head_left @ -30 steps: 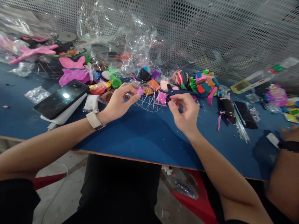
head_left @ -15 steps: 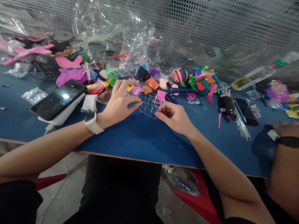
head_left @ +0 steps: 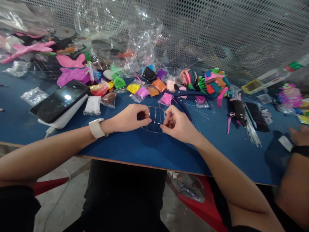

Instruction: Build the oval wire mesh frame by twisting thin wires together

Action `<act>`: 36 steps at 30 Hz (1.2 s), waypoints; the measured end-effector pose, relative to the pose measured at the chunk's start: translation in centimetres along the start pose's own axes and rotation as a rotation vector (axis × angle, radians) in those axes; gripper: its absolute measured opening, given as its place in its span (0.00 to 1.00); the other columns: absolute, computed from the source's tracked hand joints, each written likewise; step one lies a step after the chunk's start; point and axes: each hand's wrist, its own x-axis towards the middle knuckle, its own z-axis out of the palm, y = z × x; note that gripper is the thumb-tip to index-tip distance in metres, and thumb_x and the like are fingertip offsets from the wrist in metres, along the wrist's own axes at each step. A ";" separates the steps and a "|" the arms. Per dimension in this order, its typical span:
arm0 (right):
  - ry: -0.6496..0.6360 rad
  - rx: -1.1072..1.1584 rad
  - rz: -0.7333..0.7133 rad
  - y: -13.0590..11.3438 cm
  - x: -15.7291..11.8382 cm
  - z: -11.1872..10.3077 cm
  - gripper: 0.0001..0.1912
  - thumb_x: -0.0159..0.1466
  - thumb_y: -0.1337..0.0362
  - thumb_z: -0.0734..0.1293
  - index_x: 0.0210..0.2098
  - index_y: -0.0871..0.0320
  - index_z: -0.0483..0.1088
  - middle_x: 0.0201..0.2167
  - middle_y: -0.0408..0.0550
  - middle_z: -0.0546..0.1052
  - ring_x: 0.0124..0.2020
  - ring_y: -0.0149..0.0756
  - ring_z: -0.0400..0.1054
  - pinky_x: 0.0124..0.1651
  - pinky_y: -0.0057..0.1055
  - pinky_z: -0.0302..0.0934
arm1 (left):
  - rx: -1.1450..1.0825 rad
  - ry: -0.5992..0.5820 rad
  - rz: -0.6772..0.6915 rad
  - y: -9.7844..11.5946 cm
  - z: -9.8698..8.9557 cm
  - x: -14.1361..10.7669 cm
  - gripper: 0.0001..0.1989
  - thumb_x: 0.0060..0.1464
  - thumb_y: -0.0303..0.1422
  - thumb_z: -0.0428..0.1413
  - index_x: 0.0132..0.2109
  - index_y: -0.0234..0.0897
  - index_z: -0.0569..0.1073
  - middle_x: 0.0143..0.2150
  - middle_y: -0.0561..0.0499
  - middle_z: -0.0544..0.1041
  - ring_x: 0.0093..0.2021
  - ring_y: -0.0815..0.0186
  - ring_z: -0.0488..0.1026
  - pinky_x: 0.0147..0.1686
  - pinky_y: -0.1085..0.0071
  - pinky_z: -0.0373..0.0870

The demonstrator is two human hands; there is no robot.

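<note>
A small rounded cage of thin silvery wire (head_left: 155, 119) is held just above the blue table, between my two hands. My left hand (head_left: 131, 118) grips its left side, thumb below and fingers curled over. On the right side, my right hand (head_left: 178, 124) pinches the wire with thumb and fingers. Just beyond the cage lie small bags of clay: pink (head_left: 166, 98), yellow (head_left: 133, 88) and orange (head_left: 159, 85). Dark-handled pliers (head_left: 184, 93) rest behind my right hand.
A black phone (head_left: 61, 100) lies on a white block at left. At right are a bottle (head_left: 267, 79), a dark clay figure (head_left: 236, 111), a bundle of wires (head_left: 252, 130) and another person's hand (head_left: 300, 136). Perforated metal mesh (head_left: 217, 29) stands behind.
My left hand has come down and closed on the cage's left side, where its fingers were raised and apart before. The cage now sits slightly lower and more squarely between my hands.
</note>
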 end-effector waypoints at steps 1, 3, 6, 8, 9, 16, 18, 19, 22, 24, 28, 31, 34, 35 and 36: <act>-0.006 0.008 0.006 0.1 0.0 -0.1 0.25 0.63 0.62 0.79 0.41 0.48 0.57 0.28 0.35 0.75 0.24 0.31 0.68 0.30 0.35 0.65 | -0.005 -0.014 0.013 -0.1 -0.1 0.1 0.10 0.64 0.39 0.62 0.35 0.39 0.75 0.32 0.53 0.79 0.31 0.68 0.73 0.35 0.69 0.69; -0.035 -0.001 -0.006 0.1 0.1 -0.4 0.25 0.64 0.60 0.80 0.47 0.48 0.60 0.28 0.35 0.77 0.24 0.32 0.69 0.30 0.36 0.66 | -0.007 -0.039 0.044 -0.3 -0.3 0.2 0.09 0.63 0.38 0.62 0.36 0.39 0.77 0.33 0.52 0.80 0.32 0.68 0.74 0.35 0.69 0.70; -0.083 -0.061 -0.067 0.0 0.1 -0.8 0.22 0.67 0.60 0.78 0.53 0.49 0.66 0.30 0.37 0.78 0.23 0.31 0.68 0.30 0.36 0.66 | -0.008 -0.081 0.062 -0.5 -0.8 0.3 0.07 0.63 0.36 0.61 0.37 0.38 0.79 0.35 0.50 0.83 0.34 0.67 0.78 0.37 0.69 0.72; -0.092 -0.092 -0.099 0.0 0.1 -1.0 0.17 0.68 0.60 0.78 0.51 0.50 0.70 0.33 0.39 0.79 0.23 0.29 0.66 0.30 0.35 0.65 | -0.008 -0.097 0.059 -0.6 -0.9 0.4 0.07 0.62 0.35 0.61 0.37 0.38 0.80 0.36 0.50 0.84 0.35 0.67 0.79 0.37 0.69 0.73; -0.089 -0.096 -0.101 0.1 0.2 -1.1 0.16 0.67 0.60 0.78 0.49 0.51 0.71 0.34 0.40 0.79 0.23 0.28 0.66 0.30 0.35 0.65 | -0.014 -0.100 0.058 -0.7 -1.0 0.4 0.07 0.62 0.35 0.61 0.37 0.38 0.80 0.36 0.50 0.84 0.35 0.67 0.79 0.37 0.70 0.74; -0.083 -0.068 -0.061 0.3 0.3 -1.0 0.11 0.67 0.57 0.79 0.45 0.54 0.79 0.30 0.42 0.79 0.25 0.32 0.70 0.29 0.34 0.65 | -0.075 -0.149 0.056 -0.6 -0.9 0.5 0.06 0.60 0.35 0.64 0.37 0.38 0.80 0.34 0.51 0.83 0.32 0.69 0.76 0.36 0.70 0.74; -0.079 -0.072 -0.062 0.1 0.2 -1.0 0.10 0.67 0.58 0.79 0.43 0.54 0.80 0.29 0.42 0.78 0.25 0.31 0.68 0.29 0.34 0.64 | -0.071 -0.157 0.054 -0.6 -0.9 0.5 0.05 0.59 0.34 0.65 0.36 0.39 0.79 0.34 0.52 0.82 0.31 0.69 0.75 0.35 0.70 0.73; -0.080 -0.070 -0.057 0.0 0.2 -1.0 0.09 0.67 0.58 0.79 0.43 0.54 0.80 0.29 0.42 0.77 0.25 0.31 0.68 0.29 0.34 0.63 | -0.073 -0.159 0.052 -0.6 -0.9 0.5 0.05 0.59 0.34 0.65 0.36 0.39 0.79 0.33 0.52 0.82 0.31 0.69 0.75 0.34 0.69 0.72; -0.101 -0.045 -0.033 -0.1 0.2 -1.1 0.11 0.66 0.59 0.79 0.45 0.53 0.80 0.29 0.40 0.76 0.26 0.31 0.66 0.30 0.34 0.64 | -0.083 -0.160 0.039 -0.6 -0.8 0.5 0.05 0.59 0.34 0.65 0.36 0.39 0.79 0.33 0.52 0.81 0.31 0.69 0.74 0.33 0.69 0.71; -0.116 -0.038 -0.028 0.0 0.2 -1.2 0.12 0.66 0.59 0.80 0.47 0.53 0.79 0.30 0.40 0.76 0.26 0.31 0.66 0.30 0.34 0.64 | -0.083 -0.164 0.036 -0.6 -0.8 0.5 0.05 0.59 0.34 0.65 0.36 0.39 0.78 0.32 0.52 0.81 0.30 0.69 0.74 0.33 0.69 0.71; -0.121 -0.030 -0.021 0.4 0.2 -1.2 0.14 0.65 0.59 0.81 0.47 0.52 0.77 0.32 0.40 0.76 0.27 0.31 0.67 0.31 0.35 0.64 | -0.089 -0.179 0.039 -0.5 -0.9 0.6 0.04 0.59 0.33 0.65 0.36 0.39 0.79 0.32 0.53 0.81 0.30 0.69 0.74 0.34 0.69 0.72; -0.097 -0.041 -0.012 0.3 0.2 -0.8 0.14 0.65 0.59 0.81 0.46 0.52 0.78 0.30 0.40 0.76 0.27 0.32 0.68 0.31 0.35 0.64 | -0.113 -0.188 0.040 -0.5 -1.0 0.6 0.05 0.60 0.34 0.66 0.36 0.39 0.79 0.32 0.53 0.82 0.31 0.69 0.75 0.34 0.69 0.72; -0.044 -0.091 -0.054 -0.1 0.1 -0.4 0.11 0.66 0.58 0.80 0.44 0.54 0.80 0.29 0.40 0.75 0.25 0.31 0.66 0.29 0.35 0.62 | -0.122 -0.194 0.036 -0.5 -1.0 0.6 0.06 0.59 0.34 0.66 0.36 0.39 0.79 0.32 0.53 0.82 0.31 0.69 0.75 0.33 0.70 0.72; -0.036 -0.110 -0.081 -0.2 0.1 -0.3 0.09 0.68 0.57 0.78 0.43 0.54 0.81 0.29 0.41 0.75 0.25 0.31 0.66 0.29 0.34 0.61 | -0.124 -0.193 0.036 -0.5 -1.0 0.6 0.05 0.59 0.34 0.66 0.36 0.39 0.79 0.32 0.53 0.81 0.31 0.69 0.75 0.33 0.70 0.72; -0.032 -0.131 -0.109 -0.4 0.1 -0.3 0.07 0.69 0.57 0.76 0.43 0.54 0.81 0.30 0.42 0.76 0.26 0.31 0.66 0.29 0.34 0.61 | -0.124 -0.192 0.034 -0.5 -1.0 0.6 0.05 0.59 0.34 0.66 0.36 0.39 0.79 0.32 0.53 0.81 0.31 0.69 0.75 0.33 0.70 0.72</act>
